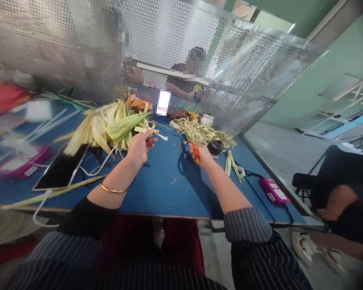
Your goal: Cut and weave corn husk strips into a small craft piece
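My left hand (141, 146) pinches a narrow pale strip of husk (161, 136) between thumb and finger, its free end pointing right. Right behind that hand lies a big heap of corn husks (98, 125), with a greener husk (124, 127) on top. My right hand (202, 155) is closed around red and yellow scissors (195, 152), whose blades are hard to make out. Beyond it spreads a pile of small husk scraps (199, 131). A dark round container (215, 148) stands just right of my right hand, beside a few loose strips (230, 163).
A tablet (62, 167) with a white cable lies at the left of the blue table (169, 193). Purple packs (274, 191) sit at both sides. A lit phone (163, 102) leans near the perforated metal screen (166, 36); people are behind it. Another person sits at right.
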